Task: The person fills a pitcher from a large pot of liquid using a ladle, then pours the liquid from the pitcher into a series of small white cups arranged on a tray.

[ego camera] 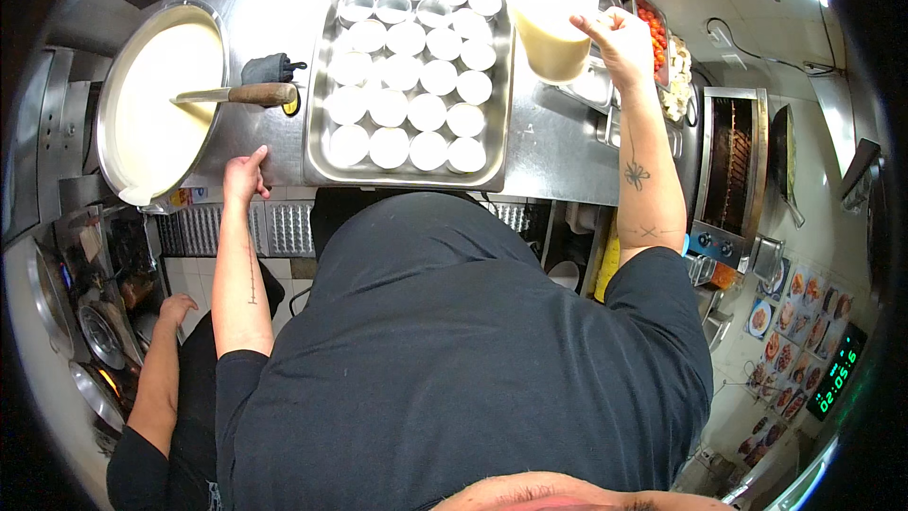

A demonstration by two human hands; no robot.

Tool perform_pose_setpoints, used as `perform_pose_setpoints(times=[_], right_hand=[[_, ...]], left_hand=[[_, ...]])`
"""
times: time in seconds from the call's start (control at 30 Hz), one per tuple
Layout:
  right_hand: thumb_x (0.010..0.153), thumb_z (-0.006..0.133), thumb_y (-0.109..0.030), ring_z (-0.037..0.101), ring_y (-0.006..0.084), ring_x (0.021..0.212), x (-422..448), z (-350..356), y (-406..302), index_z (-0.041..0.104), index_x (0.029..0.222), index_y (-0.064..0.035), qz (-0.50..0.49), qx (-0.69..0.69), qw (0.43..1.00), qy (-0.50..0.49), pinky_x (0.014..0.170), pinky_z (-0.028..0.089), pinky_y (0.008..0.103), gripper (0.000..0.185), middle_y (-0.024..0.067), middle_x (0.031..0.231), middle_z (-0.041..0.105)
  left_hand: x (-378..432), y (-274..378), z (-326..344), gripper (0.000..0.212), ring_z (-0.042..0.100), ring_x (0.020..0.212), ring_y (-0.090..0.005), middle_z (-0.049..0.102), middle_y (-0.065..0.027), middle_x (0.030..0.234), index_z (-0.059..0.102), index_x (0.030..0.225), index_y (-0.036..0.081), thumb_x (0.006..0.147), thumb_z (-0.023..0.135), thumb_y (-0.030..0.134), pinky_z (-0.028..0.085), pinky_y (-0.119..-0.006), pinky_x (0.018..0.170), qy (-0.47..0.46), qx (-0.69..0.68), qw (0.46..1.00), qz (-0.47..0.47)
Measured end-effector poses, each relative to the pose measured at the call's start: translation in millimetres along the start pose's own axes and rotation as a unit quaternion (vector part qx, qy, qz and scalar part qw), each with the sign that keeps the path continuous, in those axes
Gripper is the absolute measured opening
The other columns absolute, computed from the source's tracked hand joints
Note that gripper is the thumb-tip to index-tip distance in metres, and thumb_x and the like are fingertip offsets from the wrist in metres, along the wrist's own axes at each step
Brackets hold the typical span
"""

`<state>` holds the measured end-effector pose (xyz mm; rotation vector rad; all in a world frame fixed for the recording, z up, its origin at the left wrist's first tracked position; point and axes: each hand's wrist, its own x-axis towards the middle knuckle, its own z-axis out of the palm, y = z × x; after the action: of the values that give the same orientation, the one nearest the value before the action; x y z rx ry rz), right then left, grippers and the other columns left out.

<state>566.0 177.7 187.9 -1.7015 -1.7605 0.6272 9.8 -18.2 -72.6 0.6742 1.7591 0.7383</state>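
Observation:
My right hand (624,42) grips a large clear pitcher (557,42) of pale cream-coloured liquid. The pitcher is tilted at the far right of a deep steel tray (312,113), and a thin pale streak shows by its lip, above the cups. Rows of small round cups stand in the tray. Nearer cups (388,108) look full of white liquid, while several far ones (392,7) show bare inner walls. My left hand (243,177) is at the counter's front edge, left of the tray, holding nothing, one finger extended.
Left on the steel counter (277,149) stands a large bowl (220,50) of cream-coloured mixture, with a wooden-handled utensil (259,94) in it. A dark cloth item (264,69) lies beside it. Tomatoes (651,35) sit at right. Behind left, a co-worker's hand (177,309) is near the stove.

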Motion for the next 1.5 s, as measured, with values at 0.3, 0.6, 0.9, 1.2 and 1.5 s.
perform_pose_setpoints(times=[0.3,0.6,0.9,1.2,1.5], right_hand=[[0.069,0.091,-0.039,0.045,0.0050,0.061,-11.2,2.8,-7.5,0.057,0.070,-0.0095,0.014,0.022,0.999,-0.029,0.059,0.038,0.0230,0.045,-0.0049,0.067,0.053],[0.067,0.092,-0.038,0.046,0.0053,0.062,-15.3,1.3,-3.8,0.054,0.068,-0.0107,0.001,-0.045,0.999,-0.030,0.061,0.039,0.0228,0.046,-0.0044,0.066,0.053],[0.063,0.091,-0.048,0.047,0.0055,0.055,-14.4,1.6,8.4,0.057,0.060,-0.0071,-0.032,-0.067,0.997,-0.001,0.054,0.042,0.0252,0.054,-0.0034,0.058,0.054],[0.067,0.092,-0.036,0.046,0.0056,0.062,-19.8,-1.1,-8.7,0.055,0.068,-0.0105,0.005,-0.037,0.999,-0.027,0.061,0.040,0.0233,0.046,-0.0046,0.067,0.053],[0.068,0.092,-0.034,0.044,0.0055,0.062,-19.0,-4.2,-5.5,0.052,0.067,-0.0122,0.003,-0.020,0.999,-0.026,0.060,0.038,0.0232,0.046,-0.0057,0.066,0.050]], left_hand=[[-1.4,0.4,0.9,0.054,0.043,0.030,-0.0158,0.044,-0.0039,0.044,0.044,0.052,0.009,0.091,0.069,0.036,0.043,-0.034,0.030,0.007,0.001,1.000,-0.001],[-0.3,-0.9,0.3,0.053,0.043,0.031,-0.0145,0.044,-0.0035,0.044,0.043,0.052,0.010,0.091,0.070,0.035,0.043,-0.033,0.030,0.005,-0.007,1.000,0.003],[1.1,-1.0,0.3,0.052,0.042,0.031,-0.0145,0.043,-0.0032,0.045,0.045,0.053,0.008,0.090,0.071,0.034,0.044,-0.034,0.030,0.008,-0.008,1.000,-0.001],[0.4,-1.5,-1.2,0.053,0.044,0.032,-0.0147,0.044,-0.0032,0.046,0.045,0.054,0.009,0.089,0.070,0.040,0.044,-0.033,0.031,0.000,-0.005,1.000,0.005],[-0.9,1.3,0.5,0.053,0.044,0.031,-0.0160,0.045,-0.0042,0.045,0.046,0.052,0.008,0.090,0.070,0.035,0.045,-0.034,0.030,0.008,-0.004,1.000,0.000]])
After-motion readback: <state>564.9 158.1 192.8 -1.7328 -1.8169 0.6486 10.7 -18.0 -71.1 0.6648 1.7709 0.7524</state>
